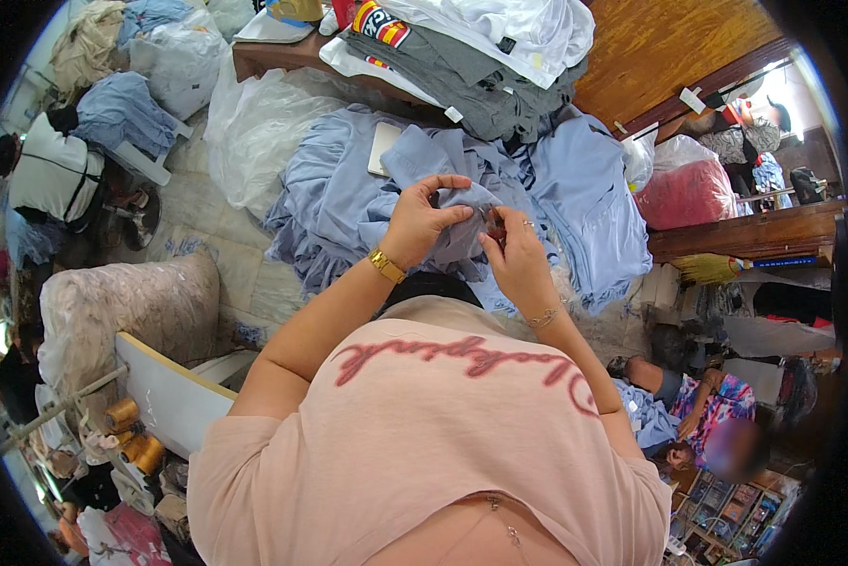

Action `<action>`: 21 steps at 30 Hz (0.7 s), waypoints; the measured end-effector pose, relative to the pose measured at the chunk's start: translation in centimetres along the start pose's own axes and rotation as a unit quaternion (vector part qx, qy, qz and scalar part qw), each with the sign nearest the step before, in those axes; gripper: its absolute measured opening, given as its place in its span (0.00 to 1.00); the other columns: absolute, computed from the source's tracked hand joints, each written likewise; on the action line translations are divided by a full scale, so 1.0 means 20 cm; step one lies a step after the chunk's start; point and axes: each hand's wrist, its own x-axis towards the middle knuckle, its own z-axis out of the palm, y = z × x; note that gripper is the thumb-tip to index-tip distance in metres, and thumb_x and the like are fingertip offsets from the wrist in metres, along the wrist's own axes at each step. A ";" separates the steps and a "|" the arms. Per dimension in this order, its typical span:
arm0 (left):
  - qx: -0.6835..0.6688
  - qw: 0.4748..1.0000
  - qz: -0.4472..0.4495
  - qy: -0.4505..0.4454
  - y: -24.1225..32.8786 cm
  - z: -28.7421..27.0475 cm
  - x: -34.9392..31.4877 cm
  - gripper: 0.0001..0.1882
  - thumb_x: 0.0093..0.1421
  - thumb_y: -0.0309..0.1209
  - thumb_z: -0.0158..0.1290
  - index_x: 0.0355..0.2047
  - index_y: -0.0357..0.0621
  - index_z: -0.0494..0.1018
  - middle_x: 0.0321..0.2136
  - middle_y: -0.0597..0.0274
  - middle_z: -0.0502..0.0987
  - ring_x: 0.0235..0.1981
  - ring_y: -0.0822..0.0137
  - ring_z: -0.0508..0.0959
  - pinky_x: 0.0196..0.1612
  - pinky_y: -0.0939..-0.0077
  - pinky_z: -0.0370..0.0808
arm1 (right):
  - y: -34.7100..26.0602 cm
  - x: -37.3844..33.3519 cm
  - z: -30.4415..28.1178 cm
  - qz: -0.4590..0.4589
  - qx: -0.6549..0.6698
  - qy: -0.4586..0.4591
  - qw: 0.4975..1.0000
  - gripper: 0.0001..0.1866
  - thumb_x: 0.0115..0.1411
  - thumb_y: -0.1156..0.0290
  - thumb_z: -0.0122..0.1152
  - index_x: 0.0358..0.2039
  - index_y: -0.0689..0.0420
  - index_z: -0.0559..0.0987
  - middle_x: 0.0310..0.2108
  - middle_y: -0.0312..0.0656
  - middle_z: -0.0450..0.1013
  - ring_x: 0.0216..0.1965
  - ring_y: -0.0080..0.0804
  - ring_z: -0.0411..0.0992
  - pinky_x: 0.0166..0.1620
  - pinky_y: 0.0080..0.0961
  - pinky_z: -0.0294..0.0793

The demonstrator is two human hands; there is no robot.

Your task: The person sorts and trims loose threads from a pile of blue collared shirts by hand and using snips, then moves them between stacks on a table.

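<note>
A large heap of light-blue garments (325,179) lies before me, spilling over my lap. My left hand (416,222) is closed on a light-blue garment (454,247), its thumb and fingers pinching the cloth. Close beside it on the right, my right hand (518,250) is closed too, fingertips together at the cloth's edge. Something small and dark shows between its fingers, too hidden to name. On top of the heap, just beyond my left hand, rests a flat white phone-like device (382,149).
Grey and white folded clothes (462,71) are stacked on a brown bench (273,58) ahead. Clear plastic (259,141) lies left of the heap; a stuffed sack (132,302) stands at left. A co-worker (716,406) sits at lower right; another person (56,179) is at far left.
</note>
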 end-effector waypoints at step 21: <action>-0.025 1.000 -0.015 0.012 0.00 0.02 -0.01 0.18 0.45 0.16 0.57 0.39 0.39 0.71 0.34 0.64 0.72 0.33 0.75 0.72 0.38 0.84 0.71 | -0.03 0.05 0.02 -0.016 -0.012 -0.021 1.000 0.13 0.53 0.73 0.52 0.38 0.66 0.66 0.32 0.58 0.68 0.35 0.54 0.68 0.38 0.39 0.68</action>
